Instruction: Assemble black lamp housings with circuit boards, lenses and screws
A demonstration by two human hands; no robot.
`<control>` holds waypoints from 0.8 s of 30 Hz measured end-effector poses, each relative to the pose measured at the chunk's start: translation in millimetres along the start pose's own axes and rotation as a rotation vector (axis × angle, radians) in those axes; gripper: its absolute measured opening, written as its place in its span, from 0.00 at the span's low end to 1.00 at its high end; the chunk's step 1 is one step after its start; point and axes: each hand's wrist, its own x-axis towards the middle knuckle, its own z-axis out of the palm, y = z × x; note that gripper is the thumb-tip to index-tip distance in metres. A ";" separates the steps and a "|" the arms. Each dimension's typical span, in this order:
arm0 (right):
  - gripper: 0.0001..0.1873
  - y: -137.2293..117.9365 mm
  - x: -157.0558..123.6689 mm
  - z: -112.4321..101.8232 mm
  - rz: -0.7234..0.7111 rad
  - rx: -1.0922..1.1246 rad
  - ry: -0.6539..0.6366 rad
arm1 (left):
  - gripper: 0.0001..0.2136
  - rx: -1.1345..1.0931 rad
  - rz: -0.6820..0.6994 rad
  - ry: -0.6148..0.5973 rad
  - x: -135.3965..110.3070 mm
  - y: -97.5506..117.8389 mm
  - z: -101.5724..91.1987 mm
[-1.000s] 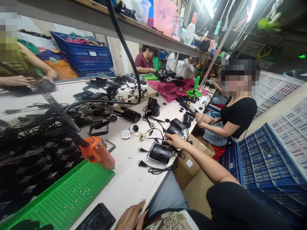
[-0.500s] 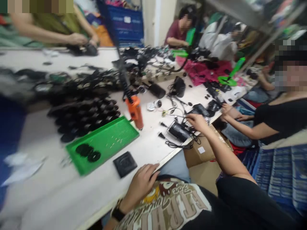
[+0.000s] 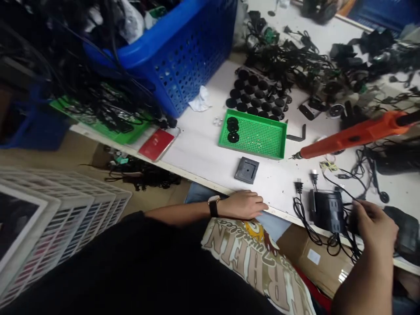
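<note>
My left hand (image 3: 243, 204), with a watch on the wrist, lies over the table's front edge, its fingers loosely stretched and holding nothing. On the right, my right hand (image 3: 377, 225) is closed at the fingertips on a thin black cable (image 3: 341, 186), which leads from a small circuit board (image 3: 328, 166). Beside that hand sits a black box-shaped device (image 3: 328, 211) with slots in its face and cords with plugs around it. Another dark device (image 3: 407, 229) lies on the hand's far side, partly covered. A square black block (image 3: 247, 170) rests near my left hand.
A green tray (image 3: 259, 151) holds several black discs and small bits. Behind it stand rows of black round parts (image 3: 259, 94). An orange electric screwdriver (image 3: 354, 135) hangs at the right. A blue basket (image 3: 193, 57) and a red booklet (image 3: 156, 144) are at the left.
The view has swung left and down, bringing the blue basket and white crates into sight. My left hand stays at the table edge; my right hand stays beside the black device.
</note>
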 end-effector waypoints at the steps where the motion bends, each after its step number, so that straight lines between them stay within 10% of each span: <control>1: 0.21 1.4 2.5 3.7 0.010 -0.013 -0.014 | 0.10 0.009 -0.005 -0.001 -0.9 0.1 -1.7; 9: 0.24 8.1 -7.0 7.9 0.016 -0.084 0.006 | 0.11 0.037 -0.005 0.122 -0.4 -3.1 -35.1; 15: 0.27 -3.6 -42.0 -4.8 -0.108 -0.012 0.240 | 0.26 0.045 -0.274 0.307 -15.6 -45.0 -56.8; 19: 0.18 -59.1 -73.7 14.1 -0.354 0.272 0.382 | 0.37 -0.077 -0.379 0.298 -24.5 -60.0 -48.9; 24: 0.13 -150.3 -118.8 58.7 -0.679 0.438 0.088 | 0.37 -0.147 -0.359 0.280 -17.0 -42.9 -33.0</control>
